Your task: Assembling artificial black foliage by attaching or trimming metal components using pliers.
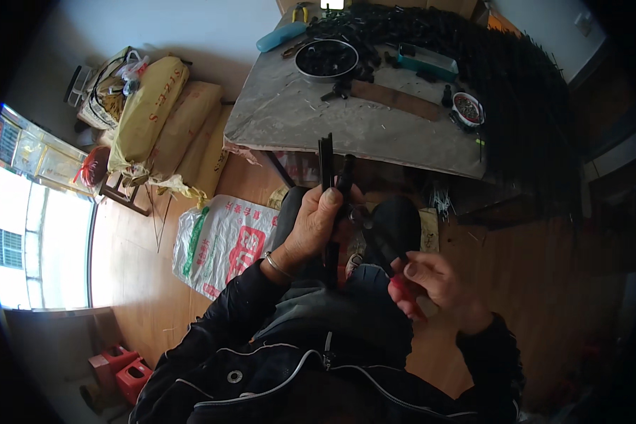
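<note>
My left hand (316, 218) is closed around a bundle of thin black rods (325, 157) held upright above my lap. Beside the rods, a dark cylindrical piece (347, 168) sticks up from the same grip. Lower right, my right hand (431, 279) is closed on a tool with red on its handle (401, 288). The tool's dark, narrow body (380, 247) slants up and left toward the lower part of the held pieces. A shiny part shows at its far end, but its exact kind is unclear. The fingers partly cover both held things.
Ahead stands a grey-topped table (275, 116) with a bowl of black parts (326, 59), a teal tray (428, 62), a flat brown strip (396, 99) and a small bowl (468, 109). Black rods (523, 106) heap at its right. Filled sacks (148, 106) lie left.
</note>
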`<control>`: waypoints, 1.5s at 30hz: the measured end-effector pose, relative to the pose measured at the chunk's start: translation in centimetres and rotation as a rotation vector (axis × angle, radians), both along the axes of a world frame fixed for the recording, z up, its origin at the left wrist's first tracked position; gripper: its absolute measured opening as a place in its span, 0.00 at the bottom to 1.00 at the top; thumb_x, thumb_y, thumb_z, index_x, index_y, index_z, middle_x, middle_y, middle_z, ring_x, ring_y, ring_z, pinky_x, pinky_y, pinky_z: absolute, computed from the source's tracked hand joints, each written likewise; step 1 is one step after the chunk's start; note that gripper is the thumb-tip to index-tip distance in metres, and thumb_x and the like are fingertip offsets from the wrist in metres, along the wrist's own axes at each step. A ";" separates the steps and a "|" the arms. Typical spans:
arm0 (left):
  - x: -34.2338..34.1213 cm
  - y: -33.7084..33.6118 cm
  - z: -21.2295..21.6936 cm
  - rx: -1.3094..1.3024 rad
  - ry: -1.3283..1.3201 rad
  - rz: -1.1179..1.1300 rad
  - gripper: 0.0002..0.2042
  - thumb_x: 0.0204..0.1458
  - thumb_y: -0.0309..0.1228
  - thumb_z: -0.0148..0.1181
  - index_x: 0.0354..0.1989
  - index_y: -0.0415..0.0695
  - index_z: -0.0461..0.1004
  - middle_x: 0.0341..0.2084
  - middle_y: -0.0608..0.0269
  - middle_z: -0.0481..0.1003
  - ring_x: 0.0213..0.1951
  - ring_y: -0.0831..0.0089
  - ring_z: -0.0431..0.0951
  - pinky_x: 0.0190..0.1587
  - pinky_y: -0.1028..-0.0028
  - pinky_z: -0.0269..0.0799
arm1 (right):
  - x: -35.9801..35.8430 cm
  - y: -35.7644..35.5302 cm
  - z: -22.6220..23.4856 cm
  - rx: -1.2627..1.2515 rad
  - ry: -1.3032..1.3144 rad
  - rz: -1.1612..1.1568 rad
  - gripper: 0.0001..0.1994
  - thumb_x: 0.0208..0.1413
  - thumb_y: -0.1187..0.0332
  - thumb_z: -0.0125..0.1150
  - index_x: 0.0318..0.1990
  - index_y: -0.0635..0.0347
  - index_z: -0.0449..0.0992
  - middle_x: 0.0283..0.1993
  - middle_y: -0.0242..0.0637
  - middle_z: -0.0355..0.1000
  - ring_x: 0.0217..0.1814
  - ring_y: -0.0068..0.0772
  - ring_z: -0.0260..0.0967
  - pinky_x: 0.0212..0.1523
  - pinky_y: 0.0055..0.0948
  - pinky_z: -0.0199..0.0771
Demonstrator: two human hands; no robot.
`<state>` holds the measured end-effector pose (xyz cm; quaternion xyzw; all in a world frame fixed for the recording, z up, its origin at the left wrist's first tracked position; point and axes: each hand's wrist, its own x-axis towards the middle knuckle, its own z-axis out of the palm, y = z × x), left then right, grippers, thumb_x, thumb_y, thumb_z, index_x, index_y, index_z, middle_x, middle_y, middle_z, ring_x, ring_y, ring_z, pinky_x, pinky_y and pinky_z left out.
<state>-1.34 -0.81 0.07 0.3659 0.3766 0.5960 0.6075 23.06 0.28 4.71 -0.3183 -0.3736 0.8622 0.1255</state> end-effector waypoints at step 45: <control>-1.4 2.3 1.3 -0.111 -0.044 -0.266 0.25 0.61 0.55 0.44 0.35 0.42 0.73 0.18 0.74 0.63 0.18 0.86 0.61 0.19 0.83 0.54 | -2.8 1.1 0.0 0.290 -0.335 0.180 0.15 0.66 0.62 0.49 0.45 0.69 0.68 0.26 0.33 0.67 0.24 0.24 0.69 0.29 0.25 0.76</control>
